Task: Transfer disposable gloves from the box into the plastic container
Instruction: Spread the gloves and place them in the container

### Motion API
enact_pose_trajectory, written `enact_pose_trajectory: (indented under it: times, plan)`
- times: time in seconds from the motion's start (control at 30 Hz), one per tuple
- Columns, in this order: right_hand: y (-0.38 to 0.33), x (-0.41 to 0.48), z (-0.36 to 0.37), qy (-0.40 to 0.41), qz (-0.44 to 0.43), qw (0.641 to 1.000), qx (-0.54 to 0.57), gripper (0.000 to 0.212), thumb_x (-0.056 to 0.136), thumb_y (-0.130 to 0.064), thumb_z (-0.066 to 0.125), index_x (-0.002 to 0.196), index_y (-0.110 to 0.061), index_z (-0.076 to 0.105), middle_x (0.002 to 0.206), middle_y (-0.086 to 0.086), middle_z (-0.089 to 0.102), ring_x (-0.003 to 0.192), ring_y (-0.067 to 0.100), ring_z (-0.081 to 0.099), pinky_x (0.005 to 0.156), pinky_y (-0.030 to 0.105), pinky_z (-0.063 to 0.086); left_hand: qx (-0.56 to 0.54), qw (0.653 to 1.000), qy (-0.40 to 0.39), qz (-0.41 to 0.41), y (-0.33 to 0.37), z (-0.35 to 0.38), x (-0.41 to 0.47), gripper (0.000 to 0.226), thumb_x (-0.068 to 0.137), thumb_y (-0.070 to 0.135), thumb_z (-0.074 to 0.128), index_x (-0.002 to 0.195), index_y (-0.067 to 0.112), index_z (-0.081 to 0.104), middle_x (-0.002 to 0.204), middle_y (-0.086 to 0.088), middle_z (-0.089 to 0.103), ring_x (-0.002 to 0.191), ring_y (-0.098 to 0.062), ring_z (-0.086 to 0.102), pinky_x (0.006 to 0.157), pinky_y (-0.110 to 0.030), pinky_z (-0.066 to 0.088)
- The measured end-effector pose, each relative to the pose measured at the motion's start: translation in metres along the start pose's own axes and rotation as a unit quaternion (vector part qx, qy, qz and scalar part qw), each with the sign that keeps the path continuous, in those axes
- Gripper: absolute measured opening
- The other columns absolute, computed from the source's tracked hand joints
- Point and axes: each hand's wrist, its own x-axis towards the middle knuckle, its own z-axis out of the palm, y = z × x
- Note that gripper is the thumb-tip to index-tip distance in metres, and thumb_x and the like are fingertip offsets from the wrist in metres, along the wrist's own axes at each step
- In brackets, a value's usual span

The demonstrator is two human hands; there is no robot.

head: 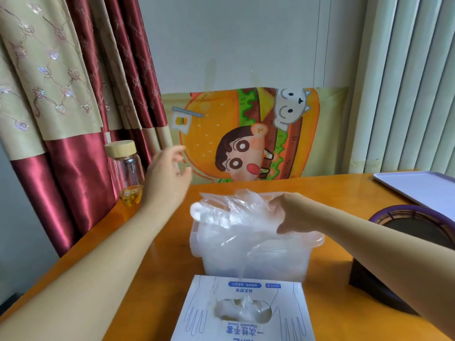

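Orange wood makes up the desk (344,193), and a see-through plastic container (317,239) stands in the middle of it, a little back from the near edge. A crumpled bundle of clear gloves (229,215) fills the container and bulges up over its rim. The person's right hand (293,212) reaches in from the right edge and sits on top of that bundle, fingers curled into the thin film and gripping it, the thumb hanging down over the side.

The left hand (167,178) is lifted off the desk towards the far left corner, fingers spread loosely and holding nothing. Just beside it, at the far left edge, stands a glass bottle (128,166) with a pale wooden lid and something yellow at the bottom.

At the near edge, touching or almost touching the container's front wall, lies the white glove box (283,303); more clear film shows through its oval opening.

A white tray (423,188) rests at the far right corner, and a dark object (418,222) with a purple rim sits by the right edge. Behind the desk hang a red and beige curtain (73,94) and a cartoon cloth (234,134).
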Motion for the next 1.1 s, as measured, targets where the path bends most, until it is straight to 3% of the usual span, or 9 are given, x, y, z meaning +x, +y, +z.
enact_pose_trajectory:
  times: [0.1, 0.2, 0.33, 0.43, 0.6, 0.77, 0.83, 0.97, 1.1]
  plan:
    - [-0.004, 0.010, 0.011, -0.021, -0.003, 0.997, -0.074, 0.059, 0.079, -0.033, 0.072, 0.131, -0.010, 0.053, 0.123, 0.004, 0.061, 0.111, 0.024, 0.056, 0.091, 0.031, 0.047, 0.036, 0.953, -0.246, 0.173, 0.042, 0.021, -0.014, 0.027, 0.091, 0.025, 0.062, 0.118, 0.028, 0.064, 0.114, 0.010, 0.059, 0.083, 0.001, 0.055, 0.081, -0.015, 0.045]
    - [-0.009, 0.012, 0.011, -0.036, -0.010, 0.987, -0.157, 0.044, 0.083, -0.039, 0.066, 0.119, -0.014, 0.058, 0.107, -0.002, 0.060, 0.105, 0.022, 0.055, 0.089, 0.034, 0.036, 0.192, 0.837, -0.494, 0.133, 0.050, 0.052, -0.021, 0.039, 0.094, 0.039, 0.055, 0.131, 0.027, 0.058, 0.136, 0.008, 0.054, 0.115, -0.008, 0.052, 0.094, -0.021, 0.039]
    - [-0.011, 0.017, 0.005, -0.145, 0.008, 0.965, -0.218, 0.053, 0.084, -0.052, 0.062, 0.119, -0.014, 0.057, 0.103, -0.001, 0.051, 0.114, 0.022, 0.047, 0.108, 0.050, 0.019, 0.304, 0.750, -0.586, 0.048, 0.033, 0.075, -0.015, 0.045, 0.098, 0.021, 0.048, 0.143, 0.025, 0.045, 0.150, 0.003, 0.040, 0.135, -0.021, 0.039, 0.103, -0.027, 0.034]
    - [-0.011, 0.026, 0.011, -0.208, 0.023, 0.941, -0.267, 0.046, 0.093, -0.044, 0.052, 0.129, -0.016, 0.052, 0.131, 0.003, 0.051, 0.131, 0.028, 0.035, 0.112, 0.057, 0.004, 0.346, 0.709, -0.614, 0.018, 0.020, 0.086, -0.018, 0.051, 0.099, 0.010, 0.039, 0.148, 0.025, 0.036, 0.152, 0.000, 0.035, 0.135, -0.024, 0.038, 0.100, -0.026, 0.034]
    - [-0.004, 0.038, 0.035, -0.200, 0.028, 0.904, -0.377, 0.045, 0.098, -0.034, 0.044, 0.139, -0.017, 0.041, 0.151, 0.011, 0.031, 0.142, 0.032, 0.016, 0.112, 0.056, 0.003, 0.357, 0.723, -0.590, -0.044, 0.003, 0.104, -0.023, 0.046, 0.098, 0.040, 0.045, 0.141, 0.021, 0.045, 0.140, -0.004, 0.046, 0.124, -0.024, 0.046, 0.098, -0.031, 0.038]
    - [0.000, 0.043, 0.039, -0.192, 0.029, 0.875, -0.444, 0.058, 0.093, -0.042, 0.051, 0.145, -0.021, 0.032, 0.154, 0.009, 0.019, 0.143, 0.030, 0.007, 0.113, 0.054, 0.002, 0.349, 0.724, -0.592, -0.060, 0.002, 0.107, -0.023, 0.053, 0.104, 0.036, 0.033, 0.153, 0.020, 0.020, 0.156, -0.006, 0.023, 0.138, -0.028, 0.030, 0.108, -0.033, 0.030]
    - [-0.001, 0.040, 0.033, -0.188, 0.024, 0.883, -0.428, 0.054, 0.093, -0.039, 0.052, 0.142, -0.021, 0.037, 0.152, 0.010, 0.024, 0.142, 0.030, 0.012, 0.112, 0.053, 0.005, 0.354, 0.724, -0.590, -0.049, 0.004, 0.104, -0.024, 0.053, 0.103, 0.033, 0.035, 0.152, 0.018, 0.021, 0.154, -0.006, 0.027, 0.135, -0.029, 0.034, 0.106, -0.034, 0.032]
    - [-0.008, 0.026, 0.004, -0.192, -0.022, 0.917, -0.349, 0.057, 0.087, -0.046, 0.061, 0.135, -0.019, 0.048, 0.141, 0.005, 0.043, 0.135, 0.029, 0.025, 0.112, 0.056, 0.008, 0.346, 0.703, -0.621, 0.011, 0.015, 0.093, -0.020, 0.037, 0.100, 0.022, 0.046, 0.133, 0.008, 0.054, 0.131, -0.009, 0.055, 0.102, -0.023, 0.052, 0.087, -0.031, 0.042]
    - [-0.012, 0.004, -0.027, -0.154, -0.072, 0.965, -0.198, 0.054, 0.087, -0.045, 0.062, 0.133, -0.021, 0.053, 0.134, -0.002, 0.053, 0.129, 0.023, 0.040, 0.113, 0.051, 0.018, 0.249, 0.755, -0.606, -0.019, 0.021, 0.064, -0.003, 0.044, 0.098, 0.038, 0.049, 0.137, 0.019, 0.053, 0.137, 0.003, 0.055, 0.120, -0.018, 0.055, 0.099, -0.028, 0.044]
